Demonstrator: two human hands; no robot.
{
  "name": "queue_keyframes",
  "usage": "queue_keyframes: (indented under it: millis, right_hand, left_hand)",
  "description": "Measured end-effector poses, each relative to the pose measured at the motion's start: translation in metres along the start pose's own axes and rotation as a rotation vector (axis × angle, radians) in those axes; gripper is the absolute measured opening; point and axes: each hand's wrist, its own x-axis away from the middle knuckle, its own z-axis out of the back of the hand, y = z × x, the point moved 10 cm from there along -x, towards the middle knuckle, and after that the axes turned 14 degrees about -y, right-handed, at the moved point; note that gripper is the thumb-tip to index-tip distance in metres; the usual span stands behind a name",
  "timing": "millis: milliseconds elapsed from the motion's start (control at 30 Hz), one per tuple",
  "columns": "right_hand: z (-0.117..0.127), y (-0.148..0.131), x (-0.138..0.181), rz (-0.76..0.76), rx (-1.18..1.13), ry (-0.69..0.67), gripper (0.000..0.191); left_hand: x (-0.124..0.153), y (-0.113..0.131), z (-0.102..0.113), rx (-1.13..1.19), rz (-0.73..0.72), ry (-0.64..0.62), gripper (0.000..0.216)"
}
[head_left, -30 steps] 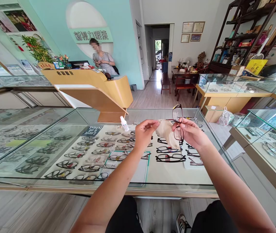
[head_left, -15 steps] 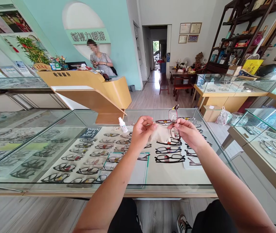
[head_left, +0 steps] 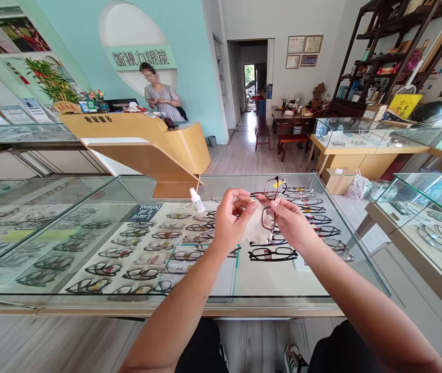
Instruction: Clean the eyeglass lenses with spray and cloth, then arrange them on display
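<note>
Above the glass display case (head_left: 279,282), my right hand (head_left: 289,220) pinches a pair of dark-rimmed eyeglasses (head_left: 268,217) held on end, one lens above the other. A yellow mark shows by the upper lens. My left hand (head_left: 233,215) is closed on a pale cleaning cloth (head_left: 258,228), which hangs down beside the lower lens. Whether the cloth touches the lens I cannot tell. Beyond my left hand, a small white bottle (head_left: 196,200) stands on the glass top.
Rows of eyeglasses (head_left: 104,268) lie inside the case below my hands. A person (head_left: 162,98) stands behind a wooden counter (head_left: 182,147) at the back left. More display cases (head_left: 372,150) line the right side, with plastic bags (head_left: 358,186) on the floor.
The eyeglasses have turned in my right hand and shifted slightly left, with the lenses angled differently. My left hand has moved a little right, and the cloth hangs lower.
</note>
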Motion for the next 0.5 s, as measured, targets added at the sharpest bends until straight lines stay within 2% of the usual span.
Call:
queue_keyframes:
  millis: [167,333,500]
  right_hand:
    - [0.009,0.012,0.0,-0.006,-0.058,0.06,0.038]
    - [0.01,0.009,0.002,0.036,-0.001,0.089,0.039]
    - [0.009,-0.004,0.006,0.116,0.075,0.146,0.042]
  left_hand:
    - [0.005,0.012,-0.001,-0.189,-0.084,0.065,0.026]
    - [0.01,0.028,-0.014,-0.335,-0.236,0.003,0.014]
    - [0.015,0.035,-0.028,-0.386,-0.302,-0.054,0.008]
